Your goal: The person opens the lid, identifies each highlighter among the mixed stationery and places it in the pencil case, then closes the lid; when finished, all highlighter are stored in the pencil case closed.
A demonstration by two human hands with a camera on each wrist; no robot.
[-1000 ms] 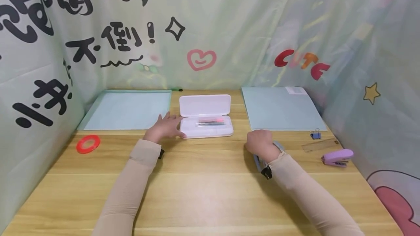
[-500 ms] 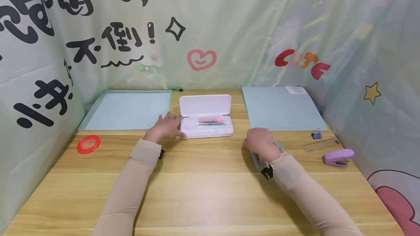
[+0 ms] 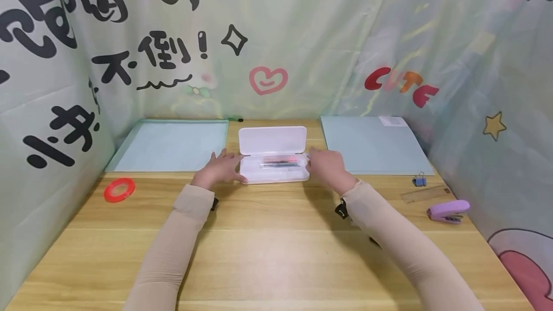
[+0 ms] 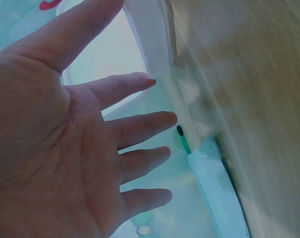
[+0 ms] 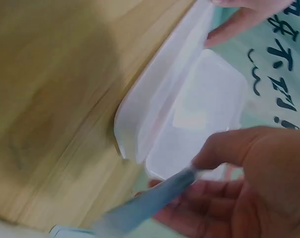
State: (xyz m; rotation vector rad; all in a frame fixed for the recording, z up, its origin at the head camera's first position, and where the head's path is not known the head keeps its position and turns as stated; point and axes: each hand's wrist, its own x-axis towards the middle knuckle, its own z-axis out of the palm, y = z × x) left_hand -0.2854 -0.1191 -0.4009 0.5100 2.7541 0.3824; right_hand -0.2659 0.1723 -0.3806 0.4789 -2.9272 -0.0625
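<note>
An open white pencil case stands at the middle back, its lid raised; a few slim pens lie inside. My left hand is at the case's left end, thumb by the front corner. In the left wrist view its fingers are straight and spread, the index fingertip right at the case's edge. My right hand is at the case's right end. Between thumb and fingers it pinches a blue-grey pen-shaped item, blurred in the right wrist view; its exact kind I cannot tell.
Pale blue folders lie at the left and right. A red tape ring is at the left. At the right are a blue binder clip, a clear ruler and a purple stapler. Printed cloth walls the table.
My right hand has moved left and away from me, to the pencil case's right end, with the blue-grey item pinched in it. My left hand stays at the case.
</note>
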